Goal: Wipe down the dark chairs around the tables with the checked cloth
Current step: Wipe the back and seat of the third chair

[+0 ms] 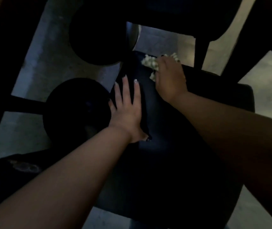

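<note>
A dark padded chair (173, 146) fills the middle of the dim head view, seen from above. My left hand (127, 109) lies flat on the chair's left edge, fingers spread, thumb hooked over the side. My right hand (170, 76) presses a bunched pale checked cloth (150, 62) against the chair's far corner. Most of the cloth is hidden under that hand; only its edges show beside the fingers.
Two round dark table bases (97, 33) (75, 109) stand on the grey floor (37, 70) to the left. Another dark chair (189, 15) stands beyond, its legs near my right hand. A worn dark chair seat (16, 176) sits at lower left.
</note>
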A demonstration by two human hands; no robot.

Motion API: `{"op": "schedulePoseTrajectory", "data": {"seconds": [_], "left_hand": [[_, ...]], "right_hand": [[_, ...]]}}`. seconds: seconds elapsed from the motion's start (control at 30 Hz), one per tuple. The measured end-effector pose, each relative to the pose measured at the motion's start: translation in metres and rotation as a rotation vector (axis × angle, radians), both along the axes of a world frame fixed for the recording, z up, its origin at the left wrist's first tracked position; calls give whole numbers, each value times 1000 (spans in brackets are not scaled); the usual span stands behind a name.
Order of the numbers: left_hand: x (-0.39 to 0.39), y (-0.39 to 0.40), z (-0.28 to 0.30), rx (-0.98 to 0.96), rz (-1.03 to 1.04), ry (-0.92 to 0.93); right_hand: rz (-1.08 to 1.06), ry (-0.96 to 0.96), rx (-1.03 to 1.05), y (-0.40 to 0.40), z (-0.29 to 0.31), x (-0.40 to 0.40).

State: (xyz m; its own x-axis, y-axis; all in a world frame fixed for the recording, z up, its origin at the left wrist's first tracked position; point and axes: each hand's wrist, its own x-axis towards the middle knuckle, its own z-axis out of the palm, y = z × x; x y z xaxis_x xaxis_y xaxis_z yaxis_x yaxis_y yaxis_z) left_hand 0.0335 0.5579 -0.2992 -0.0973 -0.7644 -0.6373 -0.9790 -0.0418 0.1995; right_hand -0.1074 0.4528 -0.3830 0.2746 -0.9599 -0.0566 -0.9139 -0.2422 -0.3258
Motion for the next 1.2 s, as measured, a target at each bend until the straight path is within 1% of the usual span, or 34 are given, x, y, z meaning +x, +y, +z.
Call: {"op": "schedulePoseTrajectory", "data": {"seconds": [0.13, 0.23, 0.3, 0.4, 0.47, 0.53, 0.67, 0.73, 0.83, 0.97, 1.03, 1.1, 1.2], "left_hand": [[-14, -27, -21, 120, -67, -28], [-16, -24, -25, 122, -48, -36], [-15, -23, -22, 116, -33, -28], [-14, -23, -24, 89, -19, -19], [-14, -22, -27, 80, -11, -9], [-13, -21, -30, 69, -8, -9], [-13, -20, -33, 49, 5, -3], [-13, -19, -32, 45, 11, -2], [-15, -19, -30, 49, 17, -6], [-15, -18, -27, 52, 23, 2], [-14, -18, -28, 37, 27, 14], [-11, -17, -30, 24, 33, 25], [-9, -15, -31, -16, 57, 69]], "right_hand": [[-44, -50, 29, 29, -6, -25], [-120, -148, 15, 68, -9, -68], [-239, -170, 59, 94, -7, -102], [-487, -126, 63, 124, -2, -147], [-613, -101, 42, 125, -2, -163], [-685, -90, 59, 108, -5, -173], [-910, -122, 116, 45, -5, -187], [-917, -117, 178, 34, -6, -191], [-855, -196, 166, 58, -7, -192], [-911, -208, 126, 135, -5, -176], [-960, -222, 92, 152, -6, -169], [-1075, -207, 90, 137, -9, -167], [-1252, -57, 169, 97, -6, -149]]}}
